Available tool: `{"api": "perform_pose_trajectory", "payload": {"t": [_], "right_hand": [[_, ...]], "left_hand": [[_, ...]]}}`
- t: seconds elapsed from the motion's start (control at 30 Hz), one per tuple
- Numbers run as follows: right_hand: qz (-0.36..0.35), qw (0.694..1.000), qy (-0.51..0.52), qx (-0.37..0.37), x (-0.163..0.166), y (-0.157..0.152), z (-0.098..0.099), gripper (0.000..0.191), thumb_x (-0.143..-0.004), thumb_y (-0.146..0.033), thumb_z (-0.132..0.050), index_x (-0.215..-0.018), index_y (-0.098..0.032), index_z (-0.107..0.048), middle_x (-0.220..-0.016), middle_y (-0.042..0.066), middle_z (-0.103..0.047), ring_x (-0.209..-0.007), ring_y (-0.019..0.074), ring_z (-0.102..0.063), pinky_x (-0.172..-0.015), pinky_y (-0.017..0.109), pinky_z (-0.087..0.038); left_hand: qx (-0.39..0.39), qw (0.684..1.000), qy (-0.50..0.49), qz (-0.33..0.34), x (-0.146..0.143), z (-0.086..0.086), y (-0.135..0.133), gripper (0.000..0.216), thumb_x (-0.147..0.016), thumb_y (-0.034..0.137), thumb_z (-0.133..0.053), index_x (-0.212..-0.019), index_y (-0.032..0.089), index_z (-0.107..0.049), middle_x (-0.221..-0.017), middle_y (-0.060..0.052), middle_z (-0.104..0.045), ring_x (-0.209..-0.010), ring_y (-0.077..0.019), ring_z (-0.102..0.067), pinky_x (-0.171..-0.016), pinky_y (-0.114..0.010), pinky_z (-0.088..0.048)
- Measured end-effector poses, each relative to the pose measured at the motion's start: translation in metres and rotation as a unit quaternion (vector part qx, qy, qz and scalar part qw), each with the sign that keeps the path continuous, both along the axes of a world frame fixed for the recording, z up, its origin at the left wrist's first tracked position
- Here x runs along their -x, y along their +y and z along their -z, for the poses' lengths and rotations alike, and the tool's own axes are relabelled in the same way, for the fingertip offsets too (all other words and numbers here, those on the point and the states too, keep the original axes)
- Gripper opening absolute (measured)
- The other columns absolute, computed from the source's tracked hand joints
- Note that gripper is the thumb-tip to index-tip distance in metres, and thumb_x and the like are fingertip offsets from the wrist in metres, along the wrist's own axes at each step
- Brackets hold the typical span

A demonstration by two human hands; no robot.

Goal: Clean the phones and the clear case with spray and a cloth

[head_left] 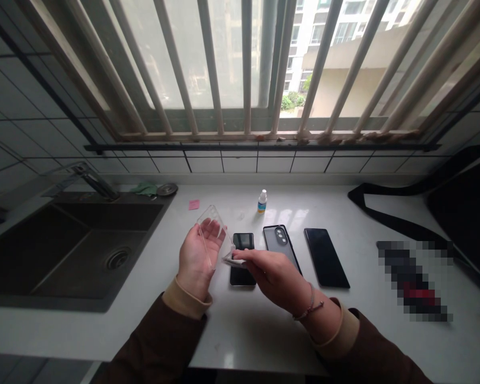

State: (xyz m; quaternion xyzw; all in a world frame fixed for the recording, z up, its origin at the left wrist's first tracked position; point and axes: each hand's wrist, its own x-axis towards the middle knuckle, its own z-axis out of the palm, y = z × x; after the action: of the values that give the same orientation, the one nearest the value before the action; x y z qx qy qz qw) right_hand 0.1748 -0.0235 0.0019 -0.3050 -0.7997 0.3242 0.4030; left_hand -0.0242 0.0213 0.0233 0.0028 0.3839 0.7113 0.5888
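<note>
My left hand (198, 257) holds a clear plastic phone case (213, 226) upright, its far corner tilted away from me. My right hand (274, 280) pinches a small white wipe (232, 259) against the case's lower edge. Beneath my hands lies a smartphone (242, 276), its dark front facing up and partly hidden. To its right is a phone (279, 241) lying face down in a dark-rimmed case, showing a round camera module. Farther right lies a black smartphone (326, 257). A small dropper bottle (262, 202) with a white cap stands beyond them.
The white counter (164, 320) has a dark sink (68, 250) and tap (96, 181) on the left, with a green cloth (144, 188) and a pink note (194, 205) nearby. A black bag (464, 213) and a pixelated object (414, 280) sit right, below a barred window (244, 64).
</note>
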Motion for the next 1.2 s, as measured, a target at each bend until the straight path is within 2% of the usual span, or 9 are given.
{"api": "perform_pose_trajectory", "payload": {"t": [0.13, 0.23, 0.4, 0.5, 0.6, 0.73, 0.93, 1.07, 1.2], "right_hand": [[0.119, 0.987, 0.049, 0.096, -0.002, 0.006, -0.001, 0.029, -0.111, -0.035, -0.048, -0.119, -0.025, -0.075, -0.110, 0.007, -0.081, -0.095, 0.0220, -0.077, -0.087, 0.037, -0.062], [0.192, 0.956, 0.119, 0.187, -0.006, 0.017, 0.004, 0.034, -0.107, -0.049, -0.054, -0.110, -0.022, -0.076, -0.104, 0.008, -0.080, -0.095, 0.0237, -0.075, -0.085, 0.038, -0.062], [0.178, 0.877, 0.249, 0.370, -0.004, 0.024, 0.011, 0.046, -0.093, -0.064, -0.068, -0.105, -0.020, -0.073, -0.096, 0.007, -0.075, -0.086, 0.0221, -0.072, -0.073, 0.037, -0.066], [0.150, 0.845, 0.285, 0.426, 0.001, 0.023, 0.010, 0.045, -0.087, -0.063, -0.075, -0.103, -0.020, -0.071, -0.097, 0.007, -0.075, -0.087, 0.0217, -0.073, -0.076, 0.040, -0.069], [0.139, 0.828, 0.300, 0.452, 0.004, 0.021, 0.009, 0.042, -0.086, -0.059, -0.076, -0.103, -0.021, -0.071, -0.097, 0.007, -0.075, -0.086, 0.0215, -0.074, -0.074, 0.039, -0.069], [0.116, 0.833, 0.283, 0.461, 0.006, 0.020, 0.006, 0.037, -0.090, -0.055, -0.073, -0.103, -0.020, -0.071, -0.093, 0.006, -0.077, -0.080, 0.0211, -0.076, -0.069, 0.035, -0.068], [0.103, 0.863, 0.227, 0.440, 0.007, 0.019, 0.005, 0.032, -0.095, -0.052, -0.067, -0.100, -0.020, -0.067, -0.083, 0.001, -0.073, -0.060, 0.0154, -0.071, -0.052, 0.026, -0.059], [0.092, 0.861, 0.240, 0.440, 0.007, 0.019, 0.006, 0.035, -0.095, -0.054, -0.066, -0.095, -0.019, -0.063, -0.074, -0.002, -0.067, -0.052, 0.0110, -0.063, -0.044, 0.020, -0.048], [0.082, 0.854, 0.236, 0.457, 0.006, 0.020, 0.006, 0.035, -0.093, -0.053, -0.069, -0.093, -0.019, -0.064, -0.071, -0.002, -0.066, -0.048, 0.0094, -0.058, -0.041, 0.019, -0.043]], "left_hand": [[-0.027, 0.999, 0.012, 0.024, -0.003, -0.004, -0.003, 0.028, -0.109, 0.030, -0.042, -0.100, 0.016, -0.064, -0.097, -0.012, -0.075, -0.089, -0.0219, -0.077, -0.094, -0.049, -0.064], [-0.059, 0.993, 0.010, 0.098, -0.006, -0.007, -0.008, 0.027, -0.108, 0.035, -0.043, -0.105, 0.016, -0.062, -0.113, -0.021, -0.074, -0.104, -0.0300, -0.078, -0.096, -0.055, -0.062], [-0.065, 0.975, -0.014, 0.212, -0.012, -0.007, -0.014, 0.026, -0.107, 0.040, -0.046, -0.106, 0.017, -0.057, -0.130, -0.028, -0.070, -0.118, -0.0374, -0.074, -0.096, -0.058, -0.062], [-0.041, 0.968, -0.033, 0.245, -0.014, -0.003, -0.014, 0.032, -0.106, 0.045, -0.049, -0.109, 0.014, -0.057, -0.134, -0.034, -0.067, -0.121, -0.0394, -0.073, -0.098, -0.055, -0.062], [-0.036, 0.971, -0.026, 0.234, -0.016, 0.000, -0.013, 0.023, -0.104, 0.039, -0.055, -0.108, 0.016, -0.056, -0.130, -0.033, -0.069, -0.120, -0.0384, -0.074, -0.100, -0.053, -0.062], [-0.049, 0.970, -0.004, 0.240, -0.020, -0.002, -0.015, 0.012, -0.102, 0.028, -0.060, -0.109, 0.020, -0.054, -0.125, -0.029, -0.072, -0.121, -0.0358, -0.074, -0.103, -0.050, -0.060], [-0.083, 0.956, 0.006, 0.280, -0.025, -0.005, -0.022, 0.014, -0.104, 0.031, -0.061, -0.110, 0.021, -0.053, -0.127, -0.026, -0.073, -0.127, -0.0340, -0.072, -0.107, -0.046, -0.056], [-0.139, 0.931, 0.031, 0.337, -0.022, -0.003, -0.028, 0.019, -0.104, 0.037, -0.064, -0.113, 0.022, -0.056, -0.130, -0.021, -0.073, -0.124, -0.0335, -0.072, -0.099, -0.045, -0.059], [-0.161, 0.920, 0.091, 0.345, -0.019, 0.001, -0.029, 0.030, -0.101, 0.041, -0.071, -0.119, 0.019, -0.063, -0.133, -0.021, -0.072, -0.118, -0.0303, -0.072, -0.095, -0.041, -0.060]]}}
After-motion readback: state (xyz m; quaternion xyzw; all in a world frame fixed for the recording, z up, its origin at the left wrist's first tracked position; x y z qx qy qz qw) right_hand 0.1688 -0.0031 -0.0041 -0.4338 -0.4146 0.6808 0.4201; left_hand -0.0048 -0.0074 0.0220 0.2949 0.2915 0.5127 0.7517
